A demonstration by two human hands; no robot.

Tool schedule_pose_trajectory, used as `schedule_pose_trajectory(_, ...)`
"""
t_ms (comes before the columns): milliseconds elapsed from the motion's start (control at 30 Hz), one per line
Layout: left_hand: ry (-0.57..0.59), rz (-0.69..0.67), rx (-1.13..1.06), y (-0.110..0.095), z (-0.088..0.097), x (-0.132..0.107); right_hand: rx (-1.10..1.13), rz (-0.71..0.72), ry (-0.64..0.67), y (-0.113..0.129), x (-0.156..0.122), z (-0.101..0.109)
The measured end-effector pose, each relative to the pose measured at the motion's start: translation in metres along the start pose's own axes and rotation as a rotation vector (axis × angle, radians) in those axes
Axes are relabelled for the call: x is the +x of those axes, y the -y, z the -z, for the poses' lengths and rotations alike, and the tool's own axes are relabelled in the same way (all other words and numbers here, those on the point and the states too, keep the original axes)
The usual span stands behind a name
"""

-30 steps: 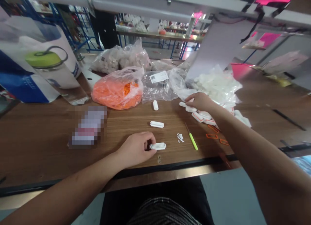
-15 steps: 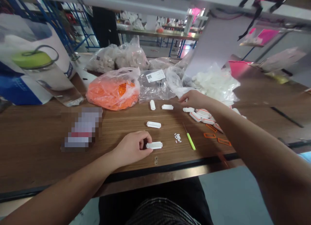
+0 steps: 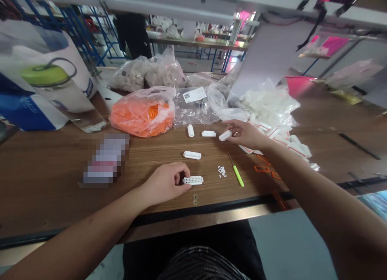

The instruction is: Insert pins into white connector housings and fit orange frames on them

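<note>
Between thumb and fingers, my left hand [image 3: 167, 182] grips the left end of a white connector housing [image 3: 195, 180] with rows of small holes, low over the wooden table. Farther back on the right, my right hand [image 3: 246, 132] pinches a second white connector housing [image 3: 225, 135], which is tilted. Three similar housings rest on the table: one just beyond my left hand [image 3: 192, 155], one lying lengthwise [image 3: 208, 133] and one standing on end [image 3: 190, 130]. A small heap of white plugs [image 3: 222, 171] lies beside a pick with a green handle [image 3: 238, 176].
Orange frames [image 3: 261, 168] and a pile of white housings with orange seals [image 3: 281, 136] lie under and beyond my right forearm. Along the back are a bag of orange parts [image 3: 142, 114] and clear bags [image 3: 193, 106]. A green-lidded bottle [image 3: 69, 98] stands at left.
My right hand has taken hold of a white housing from the near edge of the pile and turned it. My left hand stays on its connector housing.
</note>
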State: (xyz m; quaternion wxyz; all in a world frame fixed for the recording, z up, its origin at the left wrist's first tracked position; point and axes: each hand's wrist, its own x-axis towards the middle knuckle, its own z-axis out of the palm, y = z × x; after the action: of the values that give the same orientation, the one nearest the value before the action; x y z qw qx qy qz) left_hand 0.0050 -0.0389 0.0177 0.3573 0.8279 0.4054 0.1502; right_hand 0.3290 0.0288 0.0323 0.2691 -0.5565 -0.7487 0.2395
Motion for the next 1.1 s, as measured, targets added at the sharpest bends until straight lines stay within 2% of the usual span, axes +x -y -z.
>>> schedule_pose_trajectory(67, -0.004, -0.010, -0.006, 0.001, -0.001, 0.000, 0.166, 0.026, 0.009, 0.004, -0.005, -0.009)
schedule_pose_trajectory(133, -0.005, -0.007, -0.008, 0.001, -0.001, 0.000, 0.208, 0.047, 0.006, 0.008, -0.009, -0.020)
schedule_pose_trajectory(367, 0.013, 0.007, 0.014, -0.002, 0.002, 0.001, -0.062, 0.365, 0.033, 0.015, -0.021, -0.043)
schedule_pose_trajectory(500, 0.018, 0.010, 0.029, -0.004, 0.003, 0.001, -0.108, 0.412, 0.034, 0.013, -0.026, -0.044)
schedule_pose_trajectory(600, 0.030, 0.014, 0.035, -0.003, 0.003, 0.001, -0.118, 0.365, -0.031, 0.013, -0.025, -0.044)
schedule_pose_trajectory(700, 0.033, 0.021, 0.041, -0.003, 0.003, 0.001, -0.166, 0.136, -0.136, 0.020, -0.025, -0.046)
schedule_pose_trajectory(800, 0.028, 0.019, 0.045, -0.002, 0.003, 0.001, -0.238, -0.027, -0.138, 0.031, -0.024, -0.051)
schedule_pose_trajectory(967, 0.028, 0.017, 0.032, -0.002, 0.003, 0.001, -0.333, 0.100, -0.118, 0.035, -0.022, -0.061)
schedule_pose_trajectory(1100, 0.024, 0.023, 0.037, -0.002, 0.002, 0.001, -0.319, 0.124, -0.122, 0.029, -0.020, -0.065)
